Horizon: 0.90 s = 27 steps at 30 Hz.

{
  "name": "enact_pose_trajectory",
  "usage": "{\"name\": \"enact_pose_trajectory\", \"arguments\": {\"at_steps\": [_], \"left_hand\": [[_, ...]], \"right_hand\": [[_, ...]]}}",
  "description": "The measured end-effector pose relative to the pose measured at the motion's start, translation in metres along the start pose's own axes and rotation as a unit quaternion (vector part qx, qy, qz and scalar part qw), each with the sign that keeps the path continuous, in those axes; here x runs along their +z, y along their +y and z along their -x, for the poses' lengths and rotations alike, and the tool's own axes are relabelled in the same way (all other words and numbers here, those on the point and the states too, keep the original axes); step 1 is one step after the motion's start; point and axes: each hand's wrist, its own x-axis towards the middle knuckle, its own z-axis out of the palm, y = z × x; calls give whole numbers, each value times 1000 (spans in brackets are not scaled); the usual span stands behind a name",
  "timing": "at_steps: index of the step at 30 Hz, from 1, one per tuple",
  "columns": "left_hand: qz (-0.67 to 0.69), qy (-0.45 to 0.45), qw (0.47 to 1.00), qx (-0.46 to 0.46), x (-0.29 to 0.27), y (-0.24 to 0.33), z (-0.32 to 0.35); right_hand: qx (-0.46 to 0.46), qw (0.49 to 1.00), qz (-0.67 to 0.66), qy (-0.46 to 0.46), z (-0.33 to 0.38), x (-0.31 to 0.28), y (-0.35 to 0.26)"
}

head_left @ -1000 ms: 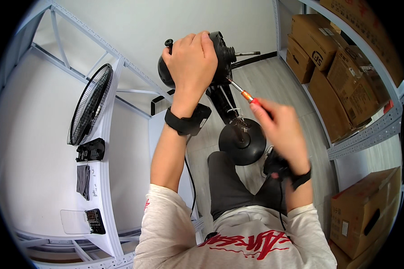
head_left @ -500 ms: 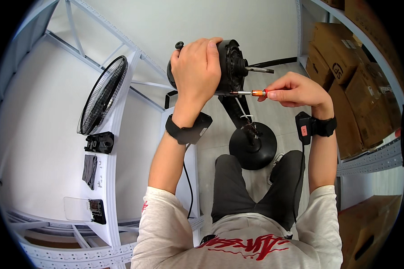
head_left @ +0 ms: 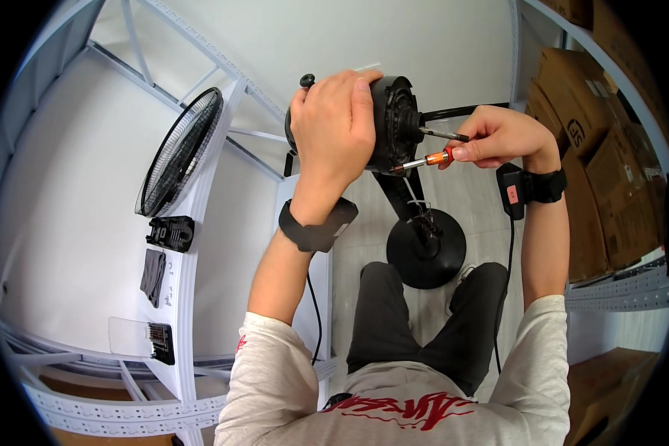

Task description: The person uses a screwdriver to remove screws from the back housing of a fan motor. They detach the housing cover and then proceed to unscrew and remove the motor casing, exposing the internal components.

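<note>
Overhead, the left hand (head_left: pixel 333 126) wraps around a black, ribbed plastic fan motor housing (head_left: pixel 390 123), held above its round base (head_left: pixel 426 249). The right hand (head_left: pixel 502 136) pinches an orange-handled screwdriver (head_left: pixel 424 161), tip against the housing. Keeping the shaft straight and the housing steady seems wise. A wire fan grille (head_left: pixel 178 152) leans on the white worktop (head_left: pixel 59 223).

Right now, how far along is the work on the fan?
Already done: the fan grille is off and leans on the white table. In hand: the left hand grips the black motor housing while the right hand sets an orange-handled screwdriver against its face. Left: the housing remains on its stand with round base.
</note>
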Motion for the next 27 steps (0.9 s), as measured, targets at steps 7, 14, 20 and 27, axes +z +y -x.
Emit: {"name": "enact_pose_trajectory", "arguments": {"at_steps": [7,14,20,27], "left_hand": [[13,24,1000,5,3,-1,1],[6,2,1000,-2,-1,3,-1],[25,-62,998,9,-11,-1,-5],[86,-137,987,26,-17,-18,-8]], "right_hand": [[-7,999,30,-31,-10,-15,-2],[-31,997,48,-46,-12,-21,-6],[-21,998,48,-35,-18,-13,-3],[-1,997,76,-18,-8,0,-10]]}}
